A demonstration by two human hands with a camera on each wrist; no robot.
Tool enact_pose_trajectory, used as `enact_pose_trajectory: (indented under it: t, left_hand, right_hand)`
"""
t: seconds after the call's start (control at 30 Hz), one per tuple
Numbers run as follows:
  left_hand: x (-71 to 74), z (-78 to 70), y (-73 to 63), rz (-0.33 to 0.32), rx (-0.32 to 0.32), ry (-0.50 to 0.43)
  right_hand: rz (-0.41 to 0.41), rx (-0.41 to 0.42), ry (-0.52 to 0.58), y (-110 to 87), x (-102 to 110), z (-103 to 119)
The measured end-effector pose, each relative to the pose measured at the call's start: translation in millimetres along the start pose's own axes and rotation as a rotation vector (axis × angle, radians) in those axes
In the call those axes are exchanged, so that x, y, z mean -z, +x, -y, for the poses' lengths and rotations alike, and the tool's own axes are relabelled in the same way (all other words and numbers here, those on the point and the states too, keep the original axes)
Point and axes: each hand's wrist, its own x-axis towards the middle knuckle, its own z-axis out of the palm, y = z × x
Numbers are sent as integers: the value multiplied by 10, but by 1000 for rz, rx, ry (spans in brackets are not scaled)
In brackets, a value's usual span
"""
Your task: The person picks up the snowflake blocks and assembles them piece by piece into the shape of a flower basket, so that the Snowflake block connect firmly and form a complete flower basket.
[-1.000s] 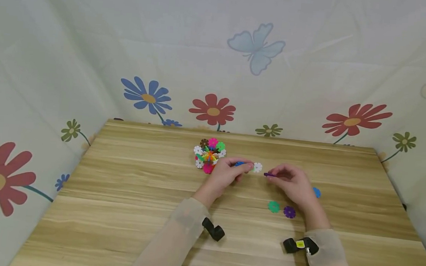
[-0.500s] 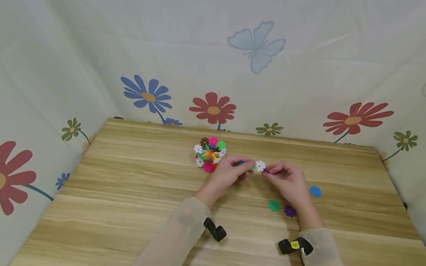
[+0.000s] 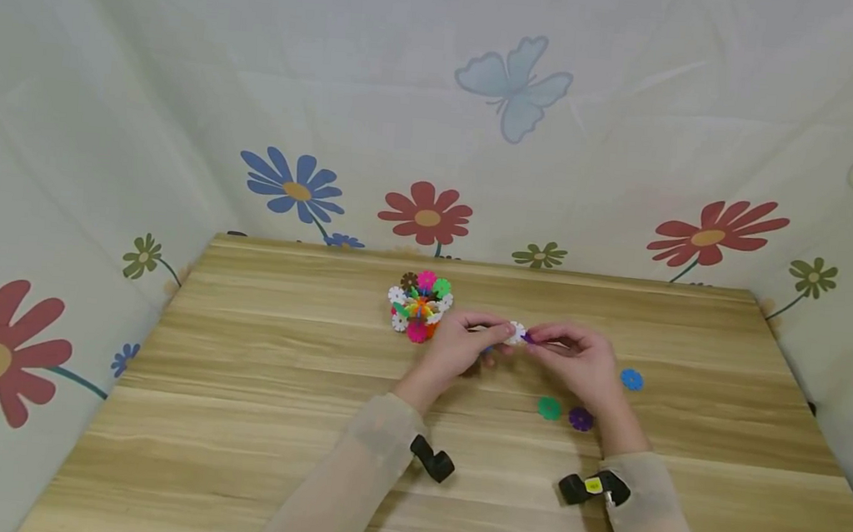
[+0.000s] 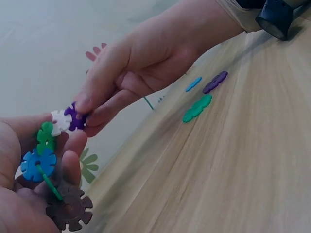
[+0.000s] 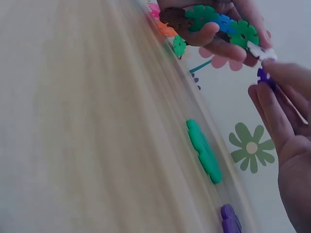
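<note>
My left hand (image 3: 458, 348) holds a chain of flower-shaped interlocking discs. In the left wrist view the chain shows a brown disc (image 4: 70, 212), a green one seen edge-on, a blue disc (image 4: 32, 164), another green disc (image 4: 46, 137) and a white disc (image 4: 60, 123) at the end, pinched by the left fingers. Between thumb and fingertips, my right hand (image 3: 584, 366) pinches a purple disc (image 4: 75, 118) against the white one's edge. Whether their slots are engaged cannot be told. In the head view the left hand hides most of the chain.
A multicoloured ball-like cluster of joined discs (image 3: 421, 307) stands left of the hands. Loose green (image 3: 549, 408), purple (image 3: 581, 418) and blue discs (image 3: 631, 379) lie on the wooden table (image 3: 274, 388) near the right forearm. A flower-printed cloth (image 3: 594, 145) hangs behind.
My right hand has moved left, bringing the purple disc from apart to touching the white disc. The left fingers now pinch nearer the white disc, covering part of it.
</note>
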Motion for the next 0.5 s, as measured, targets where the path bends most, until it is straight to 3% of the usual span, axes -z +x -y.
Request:
enact_pose_trajectory:
  t: [0.2,0.5]
  left_hand:
    - [46,2,19,35,-70,22]
    - [42,-13,5,23,-181,105]
  right_hand:
    - [47,25,92,-10,72,-35]
    - [35,1,64,-18,18,-47]
